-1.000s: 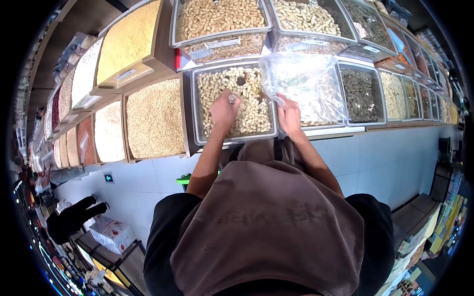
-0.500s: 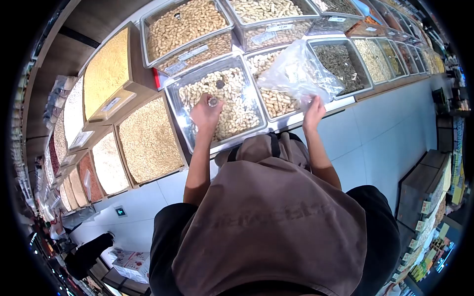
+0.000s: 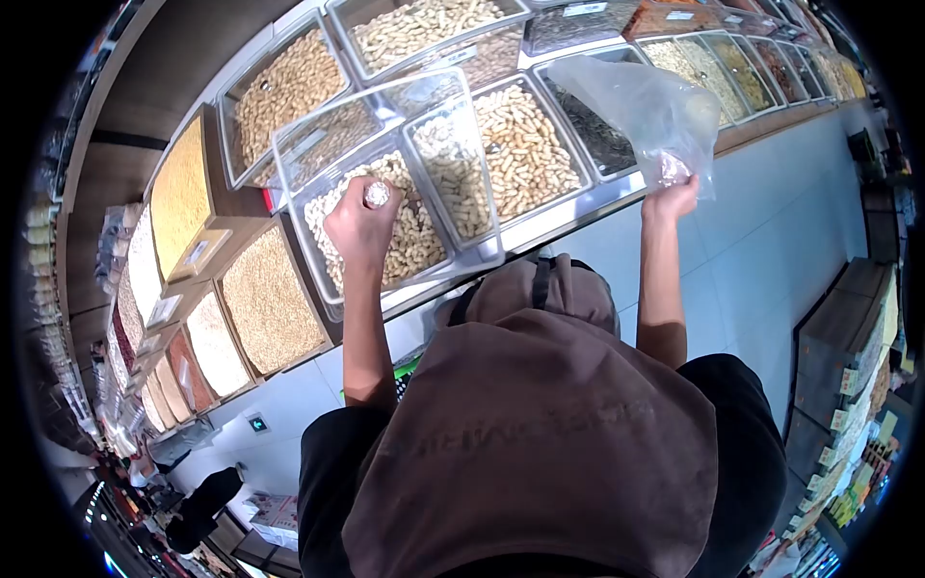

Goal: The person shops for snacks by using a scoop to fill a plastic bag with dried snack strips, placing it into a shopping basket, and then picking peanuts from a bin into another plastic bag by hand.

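Note:
My left hand [image 3: 360, 220] is closed round the clear knob of a transparent lid [image 3: 461, 116]. The lid is raised and tilted over a bin of peanuts in shells [image 3: 412, 236]. Off to the right, my right hand [image 3: 670, 199] grips the lower end of a clear plastic bag [image 3: 636, 101], which spreads out above a bin of dark seeds [image 3: 605, 135]. Between the hands lies another open bin of peanuts [image 3: 525, 149].
Bins of grain [image 3: 265, 299] run down the left, with a raised yellow grain bin [image 3: 183, 197] behind. More peanut bins [image 3: 289, 91] stand at the back. A person in dark clothes [image 3: 204, 509] is at the lower left; shelves [image 3: 838, 356] stand at the right.
The lid in my left hand has lifted off the peanut bin and tilted. My right hand has moved right with the bag, uncovering the second peanut bin. The view has turned.

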A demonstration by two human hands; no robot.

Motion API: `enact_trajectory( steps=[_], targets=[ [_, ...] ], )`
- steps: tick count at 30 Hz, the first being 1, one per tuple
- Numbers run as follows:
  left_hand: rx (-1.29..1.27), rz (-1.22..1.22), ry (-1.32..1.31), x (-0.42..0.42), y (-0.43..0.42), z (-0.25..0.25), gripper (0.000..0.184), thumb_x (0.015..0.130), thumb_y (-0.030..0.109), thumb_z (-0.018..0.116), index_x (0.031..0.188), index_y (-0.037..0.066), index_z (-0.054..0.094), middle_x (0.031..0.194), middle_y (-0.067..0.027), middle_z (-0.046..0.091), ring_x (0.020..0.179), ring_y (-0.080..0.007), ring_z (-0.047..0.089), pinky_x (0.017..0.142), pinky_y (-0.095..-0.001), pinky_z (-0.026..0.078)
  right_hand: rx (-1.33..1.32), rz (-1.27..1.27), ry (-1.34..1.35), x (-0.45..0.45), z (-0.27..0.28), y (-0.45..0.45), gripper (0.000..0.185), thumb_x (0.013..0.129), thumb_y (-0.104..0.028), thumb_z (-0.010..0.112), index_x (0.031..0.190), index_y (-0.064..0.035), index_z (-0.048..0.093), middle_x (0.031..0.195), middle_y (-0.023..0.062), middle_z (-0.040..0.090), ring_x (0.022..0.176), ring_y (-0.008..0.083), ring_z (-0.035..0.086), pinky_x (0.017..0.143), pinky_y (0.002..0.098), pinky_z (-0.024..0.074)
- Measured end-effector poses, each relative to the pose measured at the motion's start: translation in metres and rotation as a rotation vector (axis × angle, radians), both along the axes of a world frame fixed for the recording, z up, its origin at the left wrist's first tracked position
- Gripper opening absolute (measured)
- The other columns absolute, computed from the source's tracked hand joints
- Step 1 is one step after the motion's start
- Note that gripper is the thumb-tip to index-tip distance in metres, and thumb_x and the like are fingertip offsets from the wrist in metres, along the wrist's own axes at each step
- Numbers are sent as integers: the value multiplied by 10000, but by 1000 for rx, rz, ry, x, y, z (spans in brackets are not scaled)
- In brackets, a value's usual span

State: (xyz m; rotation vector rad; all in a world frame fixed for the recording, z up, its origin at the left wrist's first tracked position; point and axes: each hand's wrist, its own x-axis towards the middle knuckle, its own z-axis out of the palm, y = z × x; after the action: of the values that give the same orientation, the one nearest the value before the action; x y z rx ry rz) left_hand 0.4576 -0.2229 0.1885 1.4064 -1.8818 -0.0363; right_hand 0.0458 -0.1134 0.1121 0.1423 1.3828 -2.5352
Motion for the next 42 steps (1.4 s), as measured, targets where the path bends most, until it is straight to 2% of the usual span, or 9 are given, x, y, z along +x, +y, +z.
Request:
enact_trajectory(
  steps=[5,13,23,26,29,33,37,39,42],
  targets=[
    [324,-4,236,-67,3,-25,236,721,267,780,774,59,681,516,-21,504,458,-100,457,474,-280,407,-85,-14,-130,-43,9,19,420,986,-243,343,1228,40,538,1167,157,617,1028,306,639,890,445,540],
    [435,-88,84,-175,-11,-64,273,720,331,781,776,84,679,622,-125,634,584,-325,627,595,-408,507,-21,-3,13,-134,36,35,414,965,-247,372,1191,58,537,1131,159,634,995,300,648,884,463,538],
    [297,-209,-25,-250,-26,-108,331,755,336,740,713,25,635,561,-176,615,553,-336,639,593,-439,529,-58,114,-28,-139,47,31,357,985,-204,378,1073,77,580,967,185,677,889,278,670,767,399,561],
    [224,-269,-111,-261,-38,-116,346,762,348,732,736,15,644,587,-189,627,598,-344,657,611,-444,539,260,190,349,-130,49,32,271,982,-206,556,830,-4,653,709,-43,517,626,41,429,584,225,439],
    [294,-285,-179,-271,-40,-116,384,771,384,722,779,7,653,644,-198,651,650,-350,673,630,-455,541,239,359,349,-120,58,29,304,993,-244,551,880,11,672,695,-55,484,608,30,401,599,206,435],
    [340,-244,-190,-282,-46,-123,436,791,429,702,815,-2,640,692,-194,669,679,-376,674,674,-486,539,238,661,515,-101,60,17,341,1002,-215,495,1053,78,663,993,116,713,856,164,660,771,303,522],
    [153,-265,-271,-282,-45,-119,360,766,412,737,793,62,658,662,-129,657,632,-318,655,609,-427,541,531,1162,874,-14,83,-22,311,923,-129,520,1190,-33,647,1038,187,689,977,306,651,879,362,489],
    [71,-312,-187,-266,-31,-113,365,782,415,717,837,61,646,713,-128,651,680,-316,644,642,-428,533,177,1314,1111,36,111,-31,348,945,-132,565,1286,-68,593,1199,125,654,999,159,618,921,318,469],
    [176,-340,44,-220,5,-101,378,806,421,686,904,61,627,790,-126,642,751,-314,627,691,-430,521,28,1599,1076,81,118,-43,392,887,-33,578,1278,-55,594,1289,112,610,1030,151,599,935,319,460]
  ],
)
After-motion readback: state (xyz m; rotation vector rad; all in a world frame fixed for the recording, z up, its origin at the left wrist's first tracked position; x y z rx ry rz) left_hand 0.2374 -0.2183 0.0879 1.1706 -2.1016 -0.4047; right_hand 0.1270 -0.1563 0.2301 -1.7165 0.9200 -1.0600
